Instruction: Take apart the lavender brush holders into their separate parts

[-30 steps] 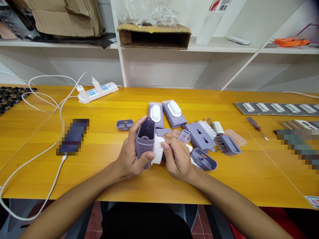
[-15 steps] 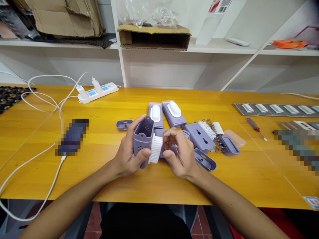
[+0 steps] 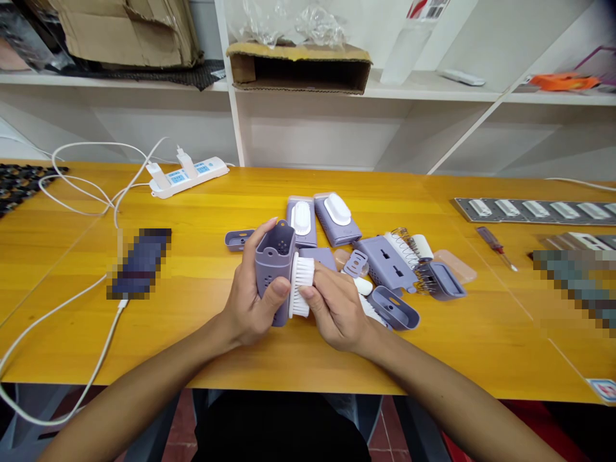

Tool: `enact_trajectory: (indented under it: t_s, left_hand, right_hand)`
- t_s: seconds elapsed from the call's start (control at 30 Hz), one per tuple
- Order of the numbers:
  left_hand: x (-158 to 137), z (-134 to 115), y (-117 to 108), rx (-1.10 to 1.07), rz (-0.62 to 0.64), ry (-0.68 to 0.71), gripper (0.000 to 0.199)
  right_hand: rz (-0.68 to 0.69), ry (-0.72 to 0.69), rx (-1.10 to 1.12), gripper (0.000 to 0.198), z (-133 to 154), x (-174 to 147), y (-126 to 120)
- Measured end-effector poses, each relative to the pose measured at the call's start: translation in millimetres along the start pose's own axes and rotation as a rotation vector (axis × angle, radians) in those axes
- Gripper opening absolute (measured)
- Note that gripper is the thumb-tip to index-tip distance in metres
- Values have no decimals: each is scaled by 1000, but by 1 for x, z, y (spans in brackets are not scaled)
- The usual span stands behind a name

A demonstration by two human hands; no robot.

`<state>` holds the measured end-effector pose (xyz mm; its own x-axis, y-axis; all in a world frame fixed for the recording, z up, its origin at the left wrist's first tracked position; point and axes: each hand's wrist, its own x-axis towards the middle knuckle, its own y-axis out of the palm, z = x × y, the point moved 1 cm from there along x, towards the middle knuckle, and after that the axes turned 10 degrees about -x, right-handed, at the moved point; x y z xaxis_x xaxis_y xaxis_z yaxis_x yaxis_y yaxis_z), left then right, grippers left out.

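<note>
My left hand (image 3: 250,295) is wrapped round a purple plastic case (image 3: 270,260) with small holes and an open top. A white-bristled brush (image 3: 302,285) sits against the case's right side, bristles facing right. My right hand (image 3: 339,305) is closed, its thumb and curled fingers gripping the bristles. Beyond the hands lie two purple cases with white oval parts, the left case (image 3: 302,221) and the right case (image 3: 337,219). To the right are a flat purple panel (image 3: 385,262), a shallow purple tray (image 3: 395,309) and a small purple plate (image 3: 357,264).
Metal springs (image 3: 423,280), a white roller (image 3: 421,248) and a purple block (image 3: 447,281) lie farther right, then a screwdriver (image 3: 496,248). A power strip (image 3: 190,176) with cables and a blurred-out phone (image 3: 139,263) are on the left. Shelves (image 3: 332,135) stand behind.
My right hand has closed in from beside the brush onto its bristles. The left hand still holds the case, nearly in place. Small parts formerly behind my right hand now show.
</note>
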<state>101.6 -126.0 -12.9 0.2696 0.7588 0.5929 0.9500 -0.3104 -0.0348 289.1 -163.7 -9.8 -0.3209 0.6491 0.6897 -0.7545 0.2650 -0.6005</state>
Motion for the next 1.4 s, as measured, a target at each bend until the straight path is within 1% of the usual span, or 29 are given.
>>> enact_trajectory:
  t_s: [0.13, 0.23, 0.37, 0.5, 0.57, 0.73, 0.8, 0.9, 0.97, 1.2, 1.3, 1.33, 1.4]
  left_hand:
    - [0, -2, 1, -8, -19, 4, 78]
    - [0, -2, 0, -37, -15, -5, 77]
    - [3, -3, -3, -110, 10, -74, 76]
    - [9, -8, -5, -188, 83, -143, 78]
    - [12, -10, -7, -209, 105, -153, 74]
    - [16, -10, -15, -254, 115, -204, 57]
    - [16, -10, -16, -271, 162, -241, 61]
    - [17, -11, -16, -270, 262, -279, 80]
    - [18, -12, -16, -265, 297, -299, 91]
    - [25, -18, -25, -281, 359, -411, 90]
    - [24, -20, -23, -293, 345, -432, 86]
    - [24, -20, -21, -299, 316, -428, 83]
    - [23, -20, -17, -304, 218, -408, 77]
  right_hand:
    - [-26, -24, -14, 24, -1, 0, 1]
    - [-53, -76, -24, 28, -1, 0, 2]
    - [-67, -107, -31, 28, -1, 0, 0]
    - [-62, -95, -18, 26, 2, 0, -4]
    - [-54, -75, -12, 26, 4, 0, -6]
    - [-52, -31, -1, 25, 4, -1, -10]
    - [-59, -46, -29, 24, 3, -1, -10]
    - [-67, -72, -67, 23, 1, 0, -10]
    - [-68, -73, -64, 23, 0, 1, -10]
    - [-91, -53, -1, 30, 3, 3, -8]
    - [-98, -18, -5, 30, 6, 3, -6]
    - [-106, -4, -9, 30, 7, 3, -5]
    - [-120, 9, -18, 29, 6, 3, -4]
